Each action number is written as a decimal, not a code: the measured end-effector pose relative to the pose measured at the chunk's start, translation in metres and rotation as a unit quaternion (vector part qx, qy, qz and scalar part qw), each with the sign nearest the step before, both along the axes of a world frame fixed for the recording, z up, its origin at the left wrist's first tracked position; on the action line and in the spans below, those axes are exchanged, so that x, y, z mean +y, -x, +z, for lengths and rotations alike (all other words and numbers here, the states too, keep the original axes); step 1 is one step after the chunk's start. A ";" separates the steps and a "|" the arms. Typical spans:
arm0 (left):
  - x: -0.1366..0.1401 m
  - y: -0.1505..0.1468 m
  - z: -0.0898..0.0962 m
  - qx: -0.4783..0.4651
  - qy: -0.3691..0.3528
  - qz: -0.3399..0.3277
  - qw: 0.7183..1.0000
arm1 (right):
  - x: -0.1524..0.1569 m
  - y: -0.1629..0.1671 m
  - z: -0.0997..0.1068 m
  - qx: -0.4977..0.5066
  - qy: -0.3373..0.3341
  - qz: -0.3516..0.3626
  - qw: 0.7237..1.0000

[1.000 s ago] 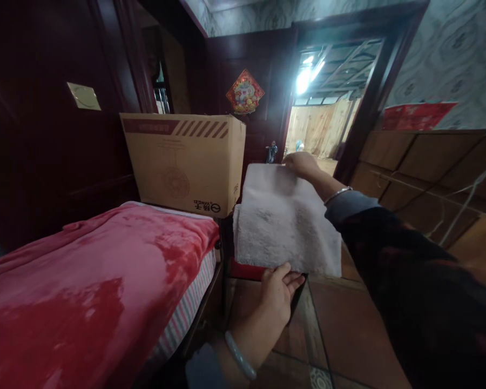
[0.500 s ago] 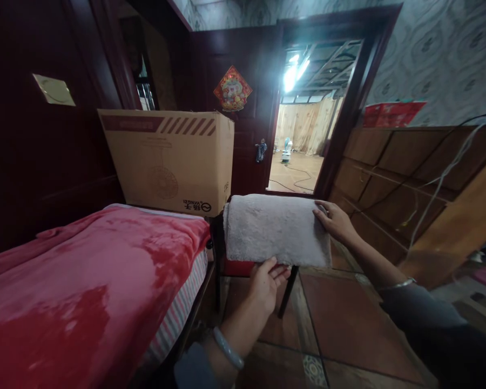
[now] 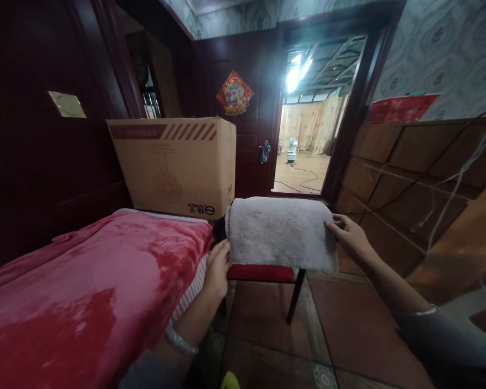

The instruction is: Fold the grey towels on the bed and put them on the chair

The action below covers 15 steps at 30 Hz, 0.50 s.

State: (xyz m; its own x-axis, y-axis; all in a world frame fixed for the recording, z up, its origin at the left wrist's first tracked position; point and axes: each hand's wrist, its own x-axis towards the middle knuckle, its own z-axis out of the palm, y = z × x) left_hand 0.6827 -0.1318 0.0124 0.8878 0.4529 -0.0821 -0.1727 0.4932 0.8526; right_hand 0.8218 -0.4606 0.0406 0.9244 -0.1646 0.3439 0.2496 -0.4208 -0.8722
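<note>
A grey plush towel is draped over the back of a chair, hiding most of the backrest. Below its lower edge show the chair's red seat and a dark leg. My right hand pinches the towel's right edge between thumb and fingers. At the opposite edge, low on the left side, my left hand has its fingers closed at the cloth, partly turned away from view.
Left of the chair is a bed with a red and pink blanket. A large cardboard box stands behind the bed's end. On the right are wooden cabinets with hanging cables and a red basket. An open doorway lies beyond.
My left hand has gone from under the towel's lower edge to its left edge. My right hand stays at the right edge, slightly lower. The view has shifted a little.
</note>
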 end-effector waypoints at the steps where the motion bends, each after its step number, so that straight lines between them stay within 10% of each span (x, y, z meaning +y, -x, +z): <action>1: 0.007 -0.004 0.008 -0.008 -0.040 -0.010 0.999 | 0.000 -0.001 0.001 0.003 -0.020 0.007 1.000; 8: 0.023 -0.047 0.068 -0.026 -0.217 -0.041 0.975 | -0.001 0.000 0.023 0.073 -0.138 0.078 0.985; 15: 0.021 -0.085 0.078 0.011 -0.259 -0.031 0.965 | 0.007 -0.014 0.041 0.136 -0.185 0.101 0.968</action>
